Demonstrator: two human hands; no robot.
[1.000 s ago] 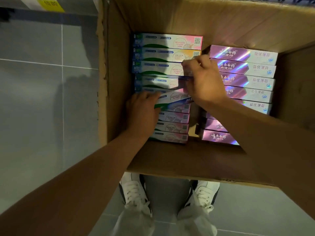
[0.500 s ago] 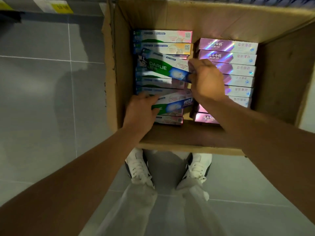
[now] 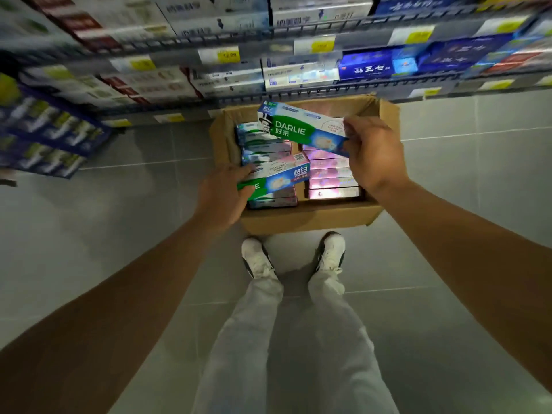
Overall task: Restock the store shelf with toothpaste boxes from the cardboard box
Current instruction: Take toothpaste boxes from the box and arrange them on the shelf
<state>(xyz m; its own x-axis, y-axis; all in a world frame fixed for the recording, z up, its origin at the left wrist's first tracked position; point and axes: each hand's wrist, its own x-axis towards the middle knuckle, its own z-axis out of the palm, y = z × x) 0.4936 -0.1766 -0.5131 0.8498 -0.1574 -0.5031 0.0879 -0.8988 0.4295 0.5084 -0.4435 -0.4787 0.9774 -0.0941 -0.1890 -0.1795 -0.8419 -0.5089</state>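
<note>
Toothpaste boxes, green-blue: one (image 3: 301, 131) gripped by right hand (image 3: 373, 153), another (image 3: 276, 180) by left hand (image 3: 222, 195).

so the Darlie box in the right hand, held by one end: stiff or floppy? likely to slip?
Probably stiff: the Darlie box stays straight though the right hand pinches only one end. Likely light, since that end grip carries it clear of the cardboard box. The printed faces look glossy, so it could slip from the fingers if tilted further.
</note>
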